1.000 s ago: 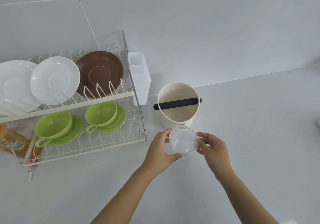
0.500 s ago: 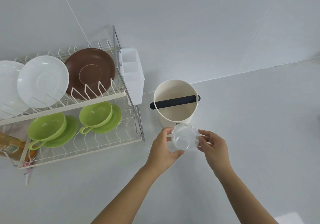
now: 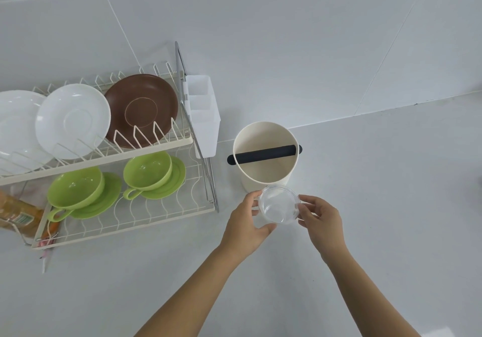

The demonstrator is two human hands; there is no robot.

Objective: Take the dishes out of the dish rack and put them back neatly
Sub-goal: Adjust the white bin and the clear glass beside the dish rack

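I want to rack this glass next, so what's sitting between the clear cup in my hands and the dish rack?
Only bare countertop, the head view shows. The clear cup is held right of the dish rack.

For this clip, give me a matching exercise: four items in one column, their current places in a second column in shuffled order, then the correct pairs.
Items
1. brown plate
2. right green cup
3. clear plastic cup
4. cream canister

Places
A. standing on the counter to the right of the dish rack
B. held between the left hand and the right hand
C. upright in the rack's upper tier
D. on a green saucer in the rack's lower tier

Pairs: 1-C, 2-D, 3-B, 4-A
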